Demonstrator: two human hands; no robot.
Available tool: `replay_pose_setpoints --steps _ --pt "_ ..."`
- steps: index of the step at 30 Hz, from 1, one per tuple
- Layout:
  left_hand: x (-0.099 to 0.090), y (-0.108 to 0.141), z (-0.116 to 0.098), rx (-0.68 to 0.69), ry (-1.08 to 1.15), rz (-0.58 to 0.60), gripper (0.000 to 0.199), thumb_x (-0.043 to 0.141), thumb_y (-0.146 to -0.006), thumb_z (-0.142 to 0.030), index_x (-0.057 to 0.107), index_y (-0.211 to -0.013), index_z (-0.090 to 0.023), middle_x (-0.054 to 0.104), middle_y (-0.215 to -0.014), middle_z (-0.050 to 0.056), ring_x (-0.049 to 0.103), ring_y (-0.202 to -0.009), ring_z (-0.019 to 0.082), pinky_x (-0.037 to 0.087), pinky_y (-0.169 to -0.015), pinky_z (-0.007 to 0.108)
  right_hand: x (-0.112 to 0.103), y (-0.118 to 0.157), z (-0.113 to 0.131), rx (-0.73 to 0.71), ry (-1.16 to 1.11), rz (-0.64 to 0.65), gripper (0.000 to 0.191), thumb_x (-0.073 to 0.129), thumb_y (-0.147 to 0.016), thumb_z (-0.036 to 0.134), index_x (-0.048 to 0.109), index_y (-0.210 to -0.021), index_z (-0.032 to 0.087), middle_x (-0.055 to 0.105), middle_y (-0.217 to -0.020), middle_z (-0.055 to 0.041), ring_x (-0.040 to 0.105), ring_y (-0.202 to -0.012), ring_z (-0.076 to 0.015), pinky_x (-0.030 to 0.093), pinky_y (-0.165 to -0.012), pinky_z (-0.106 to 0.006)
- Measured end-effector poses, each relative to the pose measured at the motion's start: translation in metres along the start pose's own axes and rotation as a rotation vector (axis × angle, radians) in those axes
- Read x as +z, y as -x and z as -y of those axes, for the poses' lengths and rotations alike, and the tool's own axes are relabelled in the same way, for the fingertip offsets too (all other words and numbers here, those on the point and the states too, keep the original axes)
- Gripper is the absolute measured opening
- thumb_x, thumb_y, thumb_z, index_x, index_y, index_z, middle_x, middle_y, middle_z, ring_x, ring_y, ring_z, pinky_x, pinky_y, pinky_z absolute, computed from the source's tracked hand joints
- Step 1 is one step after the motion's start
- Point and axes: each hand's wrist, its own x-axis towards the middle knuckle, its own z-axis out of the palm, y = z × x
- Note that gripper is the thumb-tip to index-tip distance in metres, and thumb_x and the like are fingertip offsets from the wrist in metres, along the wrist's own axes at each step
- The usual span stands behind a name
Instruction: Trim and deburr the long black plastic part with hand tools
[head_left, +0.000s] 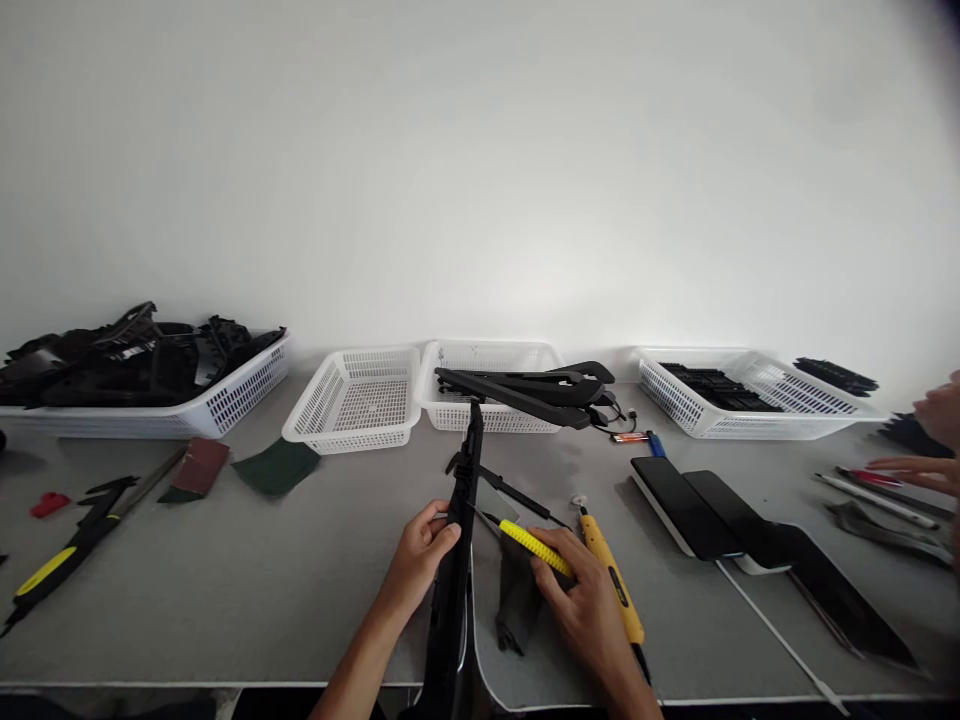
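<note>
A long black plastic strip (457,540) stands lengthwise in front of me, its lower end running past the table's front edge. My left hand (424,550) grips it at mid-length, thumb and fingers closed around it. In my right hand (581,590) is a craft knife (534,545) with a ridged yellow and black handle. Its thin tip points left, at the strip's right edge; whether it touches I cannot tell. Under the right hand lies a dark cloth (517,600). A yellow rotary tool (611,580) rests just right of that hand. Beyond the knife lies a black caliper (517,492).
White baskets line the wall: one heaped with black parts (247,395), one bare (360,440), one under long black strips (525,390), one with small parts (712,425). Sandpaper (277,465) and a file (52,578) lie left. Phones (686,505) and another person's hand (919,470) are right.
</note>
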Motion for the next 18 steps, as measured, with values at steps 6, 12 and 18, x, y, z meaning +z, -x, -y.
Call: replay_pose_setpoints --steps 6,12,18 --pt "0.0001 0.0006 0.0003 -0.011 -0.024 0.019 0.044 0.084 -0.08 -0.053 0.07 -0.104 -0.019 0.077 -0.084 0.003 0.069 -0.079 0.02 0.051 -0.074 0.027 -0.0008 -0.0001 0.0026 0.006 0.003 0.022 0.023 0.062 -0.098 0.028 0.079 -0.112 0.024 0.079 -0.11 -0.0071 0.075 -0.102 -0.026 0.059 -0.089 -0.035" --pt "-0.0007 -0.0002 0.0021 -0.019 -0.047 0.015 0.043 0.083 -0.079 -0.051 0.071 -0.106 -0.019 0.077 -0.085 0.003 0.068 -0.08 0.02 0.05 -0.075 0.027 -0.0005 0.0001 0.0025 0.008 0.0 0.034 0.023 0.063 -0.097 0.027 0.08 -0.111 0.024 0.079 -0.107 -0.0073 0.075 -0.1 -0.0262 0.059 -0.088 -0.035" --pt "-0.0008 0.0009 0.0019 -0.018 -0.035 0.001 0.042 0.081 -0.079 -0.048 0.07 -0.106 -0.019 0.075 -0.083 0.002 0.067 -0.08 0.02 0.05 -0.074 0.028 -0.0008 0.0003 0.0007 0.017 -0.002 0.025 0.025 0.063 -0.097 0.029 0.08 -0.114 0.022 0.079 -0.112 -0.0096 0.074 -0.103 -0.0275 0.06 -0.09 -0.038"
